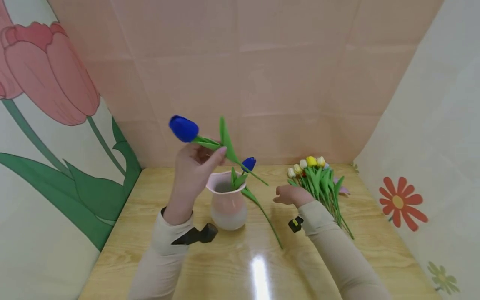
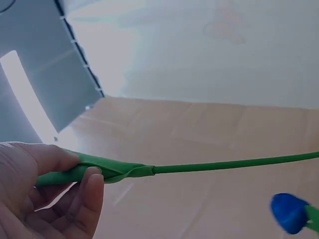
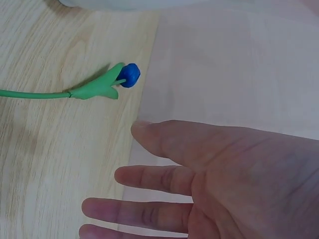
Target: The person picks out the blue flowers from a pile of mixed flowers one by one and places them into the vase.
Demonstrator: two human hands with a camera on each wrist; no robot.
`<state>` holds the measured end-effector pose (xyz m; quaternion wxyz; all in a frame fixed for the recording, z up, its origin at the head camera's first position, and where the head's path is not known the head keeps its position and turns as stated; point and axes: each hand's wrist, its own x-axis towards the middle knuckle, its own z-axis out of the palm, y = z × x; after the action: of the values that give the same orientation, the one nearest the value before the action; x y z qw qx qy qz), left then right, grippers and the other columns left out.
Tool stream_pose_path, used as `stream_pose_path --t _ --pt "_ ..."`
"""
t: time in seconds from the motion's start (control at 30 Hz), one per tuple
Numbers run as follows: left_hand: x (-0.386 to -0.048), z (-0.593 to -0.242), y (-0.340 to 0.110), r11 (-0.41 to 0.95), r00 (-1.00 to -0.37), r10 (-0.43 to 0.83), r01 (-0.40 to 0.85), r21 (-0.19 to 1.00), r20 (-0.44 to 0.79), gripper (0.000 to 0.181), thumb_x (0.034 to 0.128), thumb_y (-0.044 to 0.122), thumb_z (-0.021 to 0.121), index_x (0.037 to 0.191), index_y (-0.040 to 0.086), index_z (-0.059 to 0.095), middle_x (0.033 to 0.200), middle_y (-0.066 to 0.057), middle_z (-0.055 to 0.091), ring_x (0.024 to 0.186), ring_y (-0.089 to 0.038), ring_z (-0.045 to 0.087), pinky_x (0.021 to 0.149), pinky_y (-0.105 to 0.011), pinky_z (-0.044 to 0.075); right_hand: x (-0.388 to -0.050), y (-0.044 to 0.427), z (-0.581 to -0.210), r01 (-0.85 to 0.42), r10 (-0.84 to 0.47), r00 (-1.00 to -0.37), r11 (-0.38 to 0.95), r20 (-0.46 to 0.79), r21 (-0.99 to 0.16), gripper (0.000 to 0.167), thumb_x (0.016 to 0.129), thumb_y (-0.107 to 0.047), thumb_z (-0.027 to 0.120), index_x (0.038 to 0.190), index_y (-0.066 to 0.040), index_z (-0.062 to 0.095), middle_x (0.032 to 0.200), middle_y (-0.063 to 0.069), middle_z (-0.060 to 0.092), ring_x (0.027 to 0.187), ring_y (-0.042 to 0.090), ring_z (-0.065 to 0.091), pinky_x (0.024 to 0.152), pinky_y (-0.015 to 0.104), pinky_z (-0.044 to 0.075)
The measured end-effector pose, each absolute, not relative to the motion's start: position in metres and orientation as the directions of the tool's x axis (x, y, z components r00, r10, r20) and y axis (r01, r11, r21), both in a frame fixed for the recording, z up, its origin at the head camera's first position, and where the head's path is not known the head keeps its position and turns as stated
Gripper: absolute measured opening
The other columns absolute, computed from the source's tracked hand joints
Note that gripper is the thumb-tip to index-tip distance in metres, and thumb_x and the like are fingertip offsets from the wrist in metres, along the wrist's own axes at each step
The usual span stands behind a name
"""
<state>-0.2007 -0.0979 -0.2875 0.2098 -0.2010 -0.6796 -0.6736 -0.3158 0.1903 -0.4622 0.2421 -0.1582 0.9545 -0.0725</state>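
My left hand (image 1: 193, 168) pinches a blue tulip (image 1: 183, 128) just below its bloom, on the leafy part of the stem. The flower is tilted, its stem slanting down to the right above a pink-and-white vase (image 1: 229, 208). At the vase's mouth show another blue bloom (image 1: 248, 164) and green leaves (image 1: 238, 180). A tulip lying on the table, its blue head (image 3: 129, 75) plain in the right wrist view, has its stem (image 1: 268, 218) right of the vase. My right hand (image 1: 292, 195) holds nothing, fingers extended, between the vase and a bunch of tulips (image 1: 318, 179).
The bunch has white, yellow and other blooms, with stems pointing toward the near side. Beneath everything is a wood-grain table (image 1: 221, 266). A pink backdrop (image 1: 240, 83) stands behind it, and printed flower panels (image 1: 403, 204) flank both sides.
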Motion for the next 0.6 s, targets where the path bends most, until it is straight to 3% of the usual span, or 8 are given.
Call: stream_pose_path --t 0.13,0.3,0.47,0.6 --pt "-0.191 -0.271 -0.118 -0.131 -0.678 -0.223 0.733 0.668 0.7 0.008 0.0864 -0.004 0.065 0.094 -0.001 0.066 0.078 0.0 0.068 0.06 -0.013 0.064 0.06 -0.026 0.055 -0.315 0.19 -0.462 -0.264 -0.334 -0.831 0.941 -0.445 -0.213 0.044 0.098 -0.03 0.055 0.13 0.002 0.054 0.132 0.021 0.057 0.117 0.038 0.056 0.094 0.051 0.046" --pt "-0.185 -0.264 -0.133 0.0 -0.504 -0.383 0.838 0.545 0.774 0.006 0.0865 0.0 0.065 0.093 0.0 0.065 0.077 -0.001 0.066 0.058 -0.012 0.062 0.059 -0.023 0.053 -0.314 0.19 -0.462 -0.249 -0.325 -0.826 0.943 -0.46 -0.218 0.045 0.098 -0.03 0.055 0.131 0.001 0.053 0.133 0.021 0.056 0.117 0.039 0.055 0.093 0.052 0.046" --pt "-0.194 -0.275 -0.135 0.199 -0.473 -0.395 0.793 0.576 0.788 0.014 0.0868 0.004 0.065 0.095 -0.008 0.064 0.082 0.002 0.066 0.064 -0.009 0.059 0.062 -0.02 0.05 -0.314 0.19 -0.463 -0.237 -0.313 -0.831 0.947 -0.46 -0.216 0.046 0.098 -0.031 0.054 0.132 0.0 0.052 0.134 0.021 0.055 0.118 0.039 0.055 0.093 0.052 0.046" --pt "-0.21 -0.292 -0.133 0.368 -0.497 -0.333 0.713 0.596 0.801 0.016 0.0881 0.009 0.066 0.097 -0.005 0.066 0.08 -0.007 0.067 0.065 -0.008 0.057 0.062 -0.017 0.047 -0.314 0.19 -0.465 -0.237 -0.312 -0.835 0.947 -0.453 -0.216 0.046 0.099 -0.031 0.054 0.131 0.0 0.053 0.133 0.021 0.056 0.118 0.038 0.055 0.093 0.051 0.046"
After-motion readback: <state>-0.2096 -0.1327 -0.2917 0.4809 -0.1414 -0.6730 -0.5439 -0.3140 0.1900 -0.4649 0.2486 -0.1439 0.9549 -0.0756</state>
